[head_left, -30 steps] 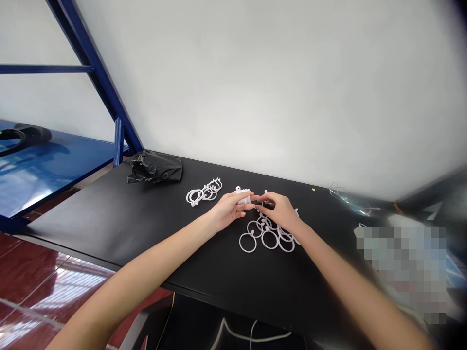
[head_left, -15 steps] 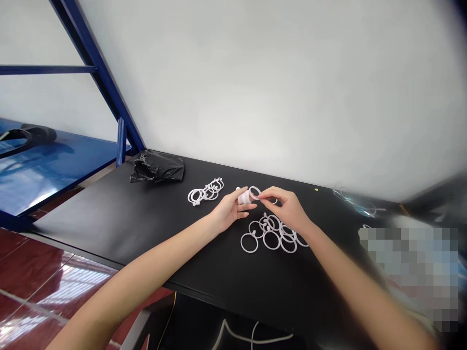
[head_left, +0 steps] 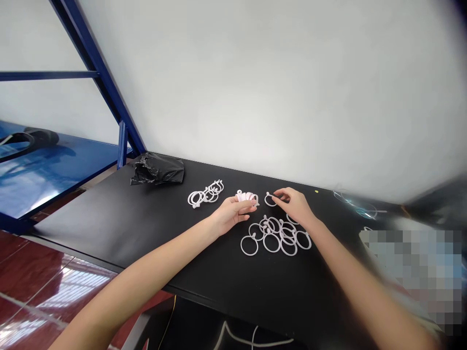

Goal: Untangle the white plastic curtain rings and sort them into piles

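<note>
My left hand is closed around a small stack of white plastic rings, held just above the black table. My right hand reaches to a single white ring lying on the table, its fingertips pinching that ring's right edge. Just in front of both hands lies a loose pile of several white rings. A linked bunch of white rings lies to the left of my left hand.
A crumpled black plastic bag sits at the table's back left. A blue metal frame and a blue shelf stand to the left. Clear plastic lies at the back right. A white wall rises behind the table.
My right hand brought a ring to the stack in my left hand, then moved right and down to a single ring on the table. The left hand kept its stack.
</note>
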A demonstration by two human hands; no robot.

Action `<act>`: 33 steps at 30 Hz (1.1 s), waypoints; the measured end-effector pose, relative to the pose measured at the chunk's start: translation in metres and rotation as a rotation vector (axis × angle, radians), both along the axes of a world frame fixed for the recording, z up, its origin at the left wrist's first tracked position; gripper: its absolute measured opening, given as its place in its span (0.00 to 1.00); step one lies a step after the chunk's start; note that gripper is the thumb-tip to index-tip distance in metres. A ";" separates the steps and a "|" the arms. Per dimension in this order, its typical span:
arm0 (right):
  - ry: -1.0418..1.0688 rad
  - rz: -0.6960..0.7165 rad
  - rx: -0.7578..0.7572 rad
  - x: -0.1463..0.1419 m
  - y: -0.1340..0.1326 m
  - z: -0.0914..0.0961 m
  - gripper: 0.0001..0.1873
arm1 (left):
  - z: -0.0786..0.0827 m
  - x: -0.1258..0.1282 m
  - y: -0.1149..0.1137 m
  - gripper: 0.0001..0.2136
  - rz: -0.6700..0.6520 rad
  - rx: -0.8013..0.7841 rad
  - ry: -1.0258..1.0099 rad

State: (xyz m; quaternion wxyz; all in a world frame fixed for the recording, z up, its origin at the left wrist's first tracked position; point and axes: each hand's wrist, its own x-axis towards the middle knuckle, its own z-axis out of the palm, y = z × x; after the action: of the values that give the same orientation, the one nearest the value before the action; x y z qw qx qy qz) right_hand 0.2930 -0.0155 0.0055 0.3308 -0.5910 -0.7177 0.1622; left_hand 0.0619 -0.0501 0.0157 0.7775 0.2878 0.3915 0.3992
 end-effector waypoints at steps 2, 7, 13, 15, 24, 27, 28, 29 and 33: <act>-0.013 0.010 -0.022 0.002 0.001 -0.005 0.03 | 0.000 0.000 0.000 0.08 -0.009 -0.004 -0.006; 0.033 0.021 -0.057 0.002 -0.001 -0.003 0.03 | -0.001 0.000 -0.001 0.07 -0.017 0.006 0.005; 0.295 0.071 -0.129 -0.023 -0.014 0.018 0.04 | -0.001 0.000 -0.001 0.10 -0.014 0.044 -0.004; 0.323 0.118 -0.174 -0.035 -0.023 0.024 0.03 | 0.000 0.000 -0.001 0.11 -0.034 0.031 -0.044; 0.241 0.153 -0.120 -0.054 -0.038 0.027 0.06 | 0.001 0.000 -0.002 0.10 -0.060 0.040 -0.060; 0.268 0.207 -0.139 -0.053 -0.038 0.029 0.06 | 0.000 0.001 -0.002 0.10 -0.044 0.057 -0.048; 0.288 0.223 -0.145 -0.052 -0.039 0.029 0.06 | 0.000 0.001 -0.003 0.09 -0.041 0.060 -0.044; 0.308 0.231 -0.147 -0.052 -0.039 0.030 0.06 | 0.000 0.001 -0.003 0.09 -0.040 0.063 -0.040; 0.328 0.239 -0.154 -0.052 -0.039 0.028 0.09 | -0.002 0.001 -0.004 0.10 -0.048 0.063 -0.015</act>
State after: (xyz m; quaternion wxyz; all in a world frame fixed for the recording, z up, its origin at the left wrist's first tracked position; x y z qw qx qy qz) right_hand 0.2408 -0.0540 0.0339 0.3751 -0.4908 -0.7049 0.3487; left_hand 0.0632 -0.0536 0.0141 0.7803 0.3183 0.3659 0.3948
